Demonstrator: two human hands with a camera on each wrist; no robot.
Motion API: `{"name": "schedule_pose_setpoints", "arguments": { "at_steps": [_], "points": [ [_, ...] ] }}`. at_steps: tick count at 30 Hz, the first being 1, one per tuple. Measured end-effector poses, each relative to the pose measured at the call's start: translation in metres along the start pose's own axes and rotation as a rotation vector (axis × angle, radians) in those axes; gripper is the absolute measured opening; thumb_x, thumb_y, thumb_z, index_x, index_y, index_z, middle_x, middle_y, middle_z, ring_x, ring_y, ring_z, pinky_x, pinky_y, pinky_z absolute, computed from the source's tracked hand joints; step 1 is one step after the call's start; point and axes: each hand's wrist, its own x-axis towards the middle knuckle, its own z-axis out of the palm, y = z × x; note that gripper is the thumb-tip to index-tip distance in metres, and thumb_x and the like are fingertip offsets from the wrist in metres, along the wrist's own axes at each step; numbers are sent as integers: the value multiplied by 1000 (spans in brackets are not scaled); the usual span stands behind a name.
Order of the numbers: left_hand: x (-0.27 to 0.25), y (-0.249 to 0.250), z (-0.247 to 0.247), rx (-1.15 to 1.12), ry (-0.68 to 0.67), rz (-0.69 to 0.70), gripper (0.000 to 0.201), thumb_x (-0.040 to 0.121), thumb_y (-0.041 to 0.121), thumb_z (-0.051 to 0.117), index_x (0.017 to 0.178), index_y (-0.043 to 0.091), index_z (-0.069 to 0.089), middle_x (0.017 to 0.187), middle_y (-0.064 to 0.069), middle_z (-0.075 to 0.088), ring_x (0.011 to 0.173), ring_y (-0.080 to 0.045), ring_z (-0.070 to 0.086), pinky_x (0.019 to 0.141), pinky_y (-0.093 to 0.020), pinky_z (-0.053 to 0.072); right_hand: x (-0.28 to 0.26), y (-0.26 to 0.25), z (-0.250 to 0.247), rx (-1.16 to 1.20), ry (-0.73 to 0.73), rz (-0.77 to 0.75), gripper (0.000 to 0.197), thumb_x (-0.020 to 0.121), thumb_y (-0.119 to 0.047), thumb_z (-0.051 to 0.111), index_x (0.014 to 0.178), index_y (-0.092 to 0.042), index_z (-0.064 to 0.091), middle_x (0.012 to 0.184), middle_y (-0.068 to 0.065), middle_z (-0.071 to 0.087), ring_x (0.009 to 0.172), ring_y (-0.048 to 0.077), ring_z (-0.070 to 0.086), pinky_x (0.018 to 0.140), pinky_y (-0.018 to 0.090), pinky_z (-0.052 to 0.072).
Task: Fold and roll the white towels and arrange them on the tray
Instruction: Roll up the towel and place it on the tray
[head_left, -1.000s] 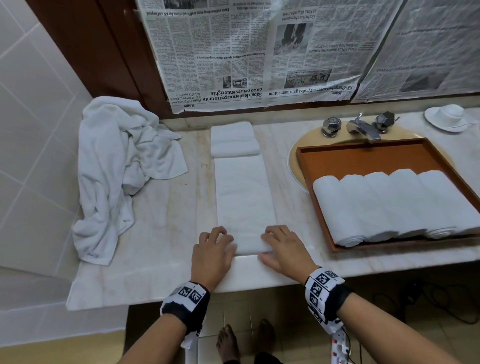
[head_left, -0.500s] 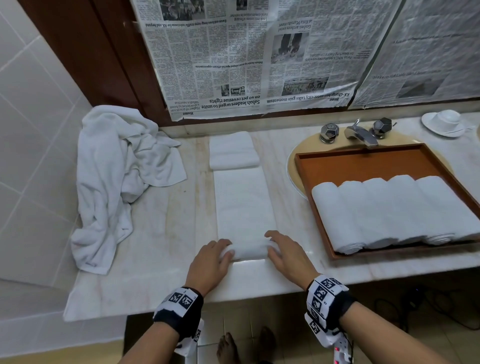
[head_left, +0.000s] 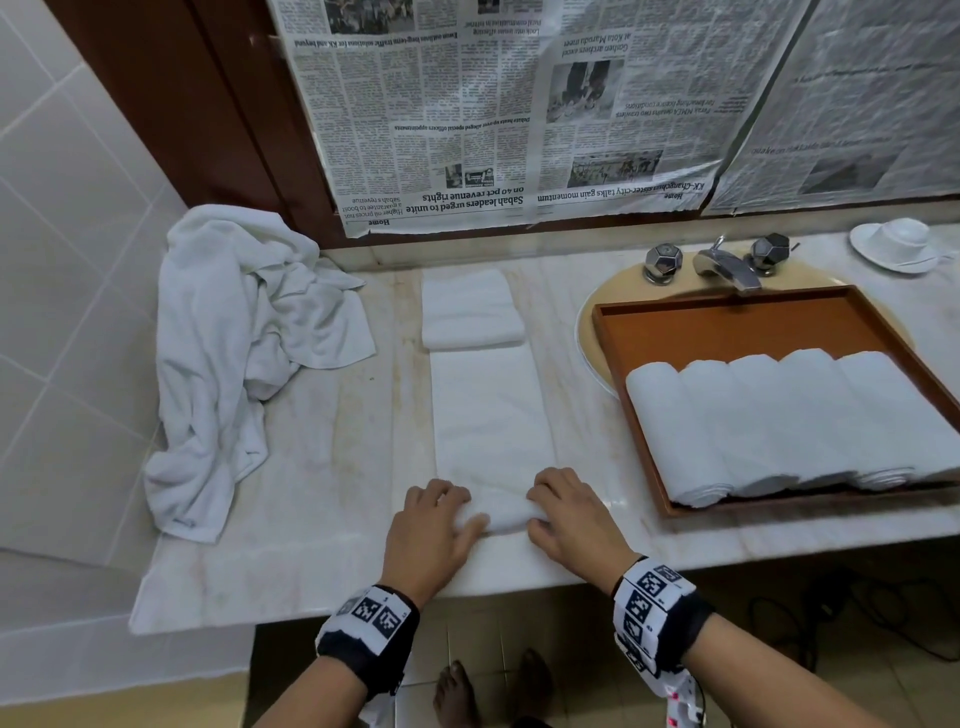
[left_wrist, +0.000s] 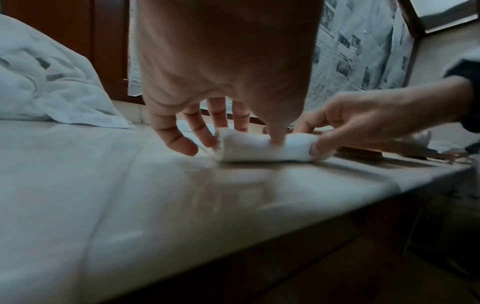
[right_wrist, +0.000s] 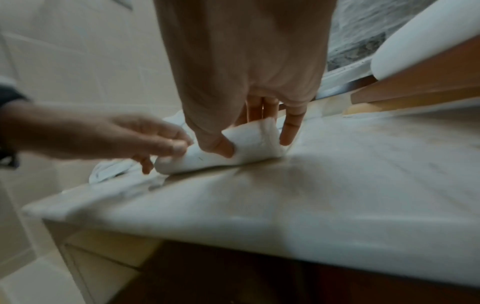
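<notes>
Gripping the towel roll (left_wrist: 265, 149), left hand (head_left: 434, 535) and right hand (head_left: 576, 519) curl around it; wrist views alone show thumbs pressing its near side.

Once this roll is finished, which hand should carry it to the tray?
Probably right. The right hand grips the roll's end nearest the tray, which sits to the right; the left hand would have to cross over.
</notes>
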Motion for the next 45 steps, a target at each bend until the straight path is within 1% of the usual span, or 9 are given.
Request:
{"name": "schedule_pose_setpoints", "arguments": {
  "at_steps": [5,9,14,20,26,32,36,41,45],
  "points": [
    [-12,-9,3,35,-17,27,50,87,67,45,116,32,66,114,10,60,101,-18,56,69,-35,51,5,-3,-14,141,-105,87,61,85,-48,28,122,-14,62,115,1,62,107,22,53,88,34,40],
    [-8,-7,-4,-224,-21,-118,42,94,62,49,122,34,62,106,13,60,100,-11,56,83,-32,47,0,-7,-19,246,-82,138,33,99,-31,46,131,-20,50,115,0,61,99,21,56,85,31,40],
    [-1,4,-7,-346,31,-186,28,102,44,48,125,29,56,109,7,61,98,-13,59,81,-30,44,1,-4,-8,208,-17,83,20,100,-28,47,118,-23,55,118,-2,49,72,21,54,64,36,49],
    [6,10,-10,-239,-6,-318,24,103,40,43,118,33,60,120,5,40,96,-17,57,76,-29,42,1,3,-11,127,-97,-8,55,88,-52,51,130,-18,56,132,-3,47,117,16,45,79,33,53],
    [5,4,2,9,112,-25,18,91,20,66,107,29,67,110,4,56,89,-28,53,58,-36,48,9,2,-12,120,-95,29,39,88,-30,59,123,-12,63,122,1,53,112,19,49,80,31,48],
    [-9,-3,3,61,37,50,48,90,65,50,119,31,65,121,11,60,110,-19,52,73,-35,51,17,4,-17,255,-184,99,62,81,-55,34,118,-15,65,111,-1,58,108,19,49,94,37,41],
    [-5,-7,1,-10,-19,1,54,93,66,39,123,29,65,119,9,62,109,-18,54,82,-34,48,13,2,-22,387,-163,176,34,98,-37,48,131,-27,50,111,-1,58,100,16,50,95,36,40],
    [10,-5,-1,-270,-51,-169,49,99,54,41,132,23,60,118,-3,62,109,-21,56,88,-28,39,13,2,-15,327,-71,141,23,103,-45,38,122,-32,42,113,-2,54,91,19,56,82,38,47],
    [18,-2,-2,-308,-48,-289,35,100,47,49,121,24,66,104,-4,59,103,-24,58,82,-29,38,14,1,-10,120,-2,80,40,98,-53,33,115,-23,54,115,0,52,97,23,52,76,37,49]
  ]
}}
